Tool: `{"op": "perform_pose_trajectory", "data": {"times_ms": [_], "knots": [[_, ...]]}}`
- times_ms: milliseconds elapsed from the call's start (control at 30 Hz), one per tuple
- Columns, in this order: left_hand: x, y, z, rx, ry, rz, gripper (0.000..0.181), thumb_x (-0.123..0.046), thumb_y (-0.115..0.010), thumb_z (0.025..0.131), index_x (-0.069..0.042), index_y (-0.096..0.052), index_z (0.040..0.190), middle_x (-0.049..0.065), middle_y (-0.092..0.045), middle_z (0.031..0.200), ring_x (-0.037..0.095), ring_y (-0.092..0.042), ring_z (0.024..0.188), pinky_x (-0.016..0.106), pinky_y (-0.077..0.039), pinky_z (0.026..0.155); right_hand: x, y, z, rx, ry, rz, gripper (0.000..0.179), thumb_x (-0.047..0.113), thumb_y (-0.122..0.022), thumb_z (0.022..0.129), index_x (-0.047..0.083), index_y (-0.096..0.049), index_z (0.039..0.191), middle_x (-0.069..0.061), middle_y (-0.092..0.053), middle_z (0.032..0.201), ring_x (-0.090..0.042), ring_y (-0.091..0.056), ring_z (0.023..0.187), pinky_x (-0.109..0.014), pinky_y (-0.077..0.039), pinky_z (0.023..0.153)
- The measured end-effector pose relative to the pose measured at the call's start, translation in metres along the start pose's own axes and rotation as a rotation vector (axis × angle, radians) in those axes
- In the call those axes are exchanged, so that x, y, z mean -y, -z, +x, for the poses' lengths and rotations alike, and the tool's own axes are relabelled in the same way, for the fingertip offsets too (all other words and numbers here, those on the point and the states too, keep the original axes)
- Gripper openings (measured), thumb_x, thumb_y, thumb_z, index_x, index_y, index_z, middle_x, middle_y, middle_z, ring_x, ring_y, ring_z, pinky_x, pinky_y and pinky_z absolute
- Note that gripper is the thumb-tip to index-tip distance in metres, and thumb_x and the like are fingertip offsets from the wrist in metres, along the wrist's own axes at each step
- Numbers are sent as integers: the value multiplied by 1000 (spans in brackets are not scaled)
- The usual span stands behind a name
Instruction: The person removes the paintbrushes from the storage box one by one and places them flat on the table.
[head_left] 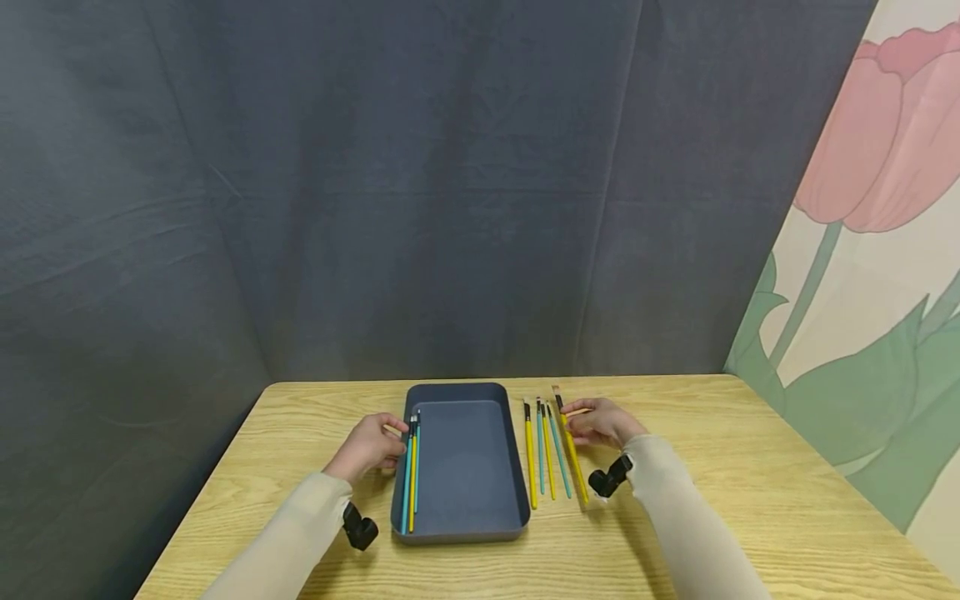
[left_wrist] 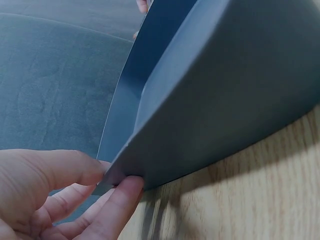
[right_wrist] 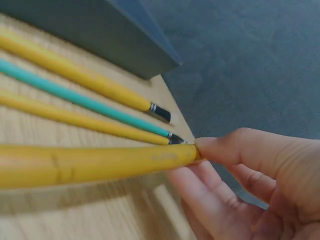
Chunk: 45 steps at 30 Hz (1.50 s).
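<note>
A dark grey tray lies on the table, and my left hand pinches its left wall. In the left wrist view, the fingers of that hand sit on both sides of the tray wall. Along the tray's left side lie two teal paintbrushes and a yellow paintbrush. To the right of the tray, my right hand pinches a thick yellow paintbrush between thumb and fingers, near its bristle end. Its handle slants toward the table's front, close over the tabletop.
Between the tray and my right hand, several more paintbrushes lie side by side, among them a yellow paintbrush and a teal paintbrush. A dark curtain hangs behind the wooden table. A wall with a painted tulip stands at right.
</note>
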<state>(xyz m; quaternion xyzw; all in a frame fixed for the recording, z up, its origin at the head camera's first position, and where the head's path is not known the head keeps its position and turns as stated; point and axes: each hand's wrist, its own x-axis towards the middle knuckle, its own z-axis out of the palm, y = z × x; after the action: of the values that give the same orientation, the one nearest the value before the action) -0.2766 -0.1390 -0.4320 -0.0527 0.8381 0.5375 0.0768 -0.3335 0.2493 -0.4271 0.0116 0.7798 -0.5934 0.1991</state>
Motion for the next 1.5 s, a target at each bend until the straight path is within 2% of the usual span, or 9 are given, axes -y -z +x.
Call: {"op": "perform_pose_trajectory", "data": {"times_ms": [167, 400, 767, 1167, 1500], "knots": [[0, 0, 1, 2, -6, 2, 35, 11, -63, 79, 4, -58, 113, 13, -59, 88, 18, -59, 68, 35, -56, 61, -4, -1, 3, -38, -14, -33, 39, -8, -57, 88, -10, -51, 127, -9, -63, 89, -12, -62, 73, -28, -57, 68], [0, 0, 1, 2, -2, 8, 35, 10, -63, 79, 4, -58, 113, 13, -58, 88, 18, -59, 68, 34, -55, 60, -9, -3, 4, -49, -35, -73, 37, -6, -59, 88, -9, -53, 125, -8, -66, 89, -10, -63, 68, -27, -57, 64], [-4, 0, 1, -1, 15, 10, 34, 10, -64, 80, 2, -59, 112, 13, -58, 90, 19, -59, 70, 35, -56, 64, -3, -11, 5, -114, -64, -121, 34, -8, -62, 85, -7, -58, 119, -10, -68, 86, -10, -62, 63, -26, -55, 59], [-4, 1, 1, 6, -1, 0, 35, 10, -64, 79, 3, -58, 112, 12, -58, 88, 18, -58, 69, 35, -56, 62, -3, -14, 6, -139, -73, -130, 33, -11, -63, 83, -7, -60, 115, -9, -69, 84, -11, -62, 61, -26, -55, 58], [-4, 0, 0, 4, 0, 1, 34, 9, -64, 79, 3, -58, 113, 12, -58, 88, 18, -58, 68, 35, -56, 63, -1, -16, 8, -147, -85, -178, 32, -9, -65, 83, -6, -61, 115, -12, -70, 84, -10, -60, 56, -25, -54, 56]]}}
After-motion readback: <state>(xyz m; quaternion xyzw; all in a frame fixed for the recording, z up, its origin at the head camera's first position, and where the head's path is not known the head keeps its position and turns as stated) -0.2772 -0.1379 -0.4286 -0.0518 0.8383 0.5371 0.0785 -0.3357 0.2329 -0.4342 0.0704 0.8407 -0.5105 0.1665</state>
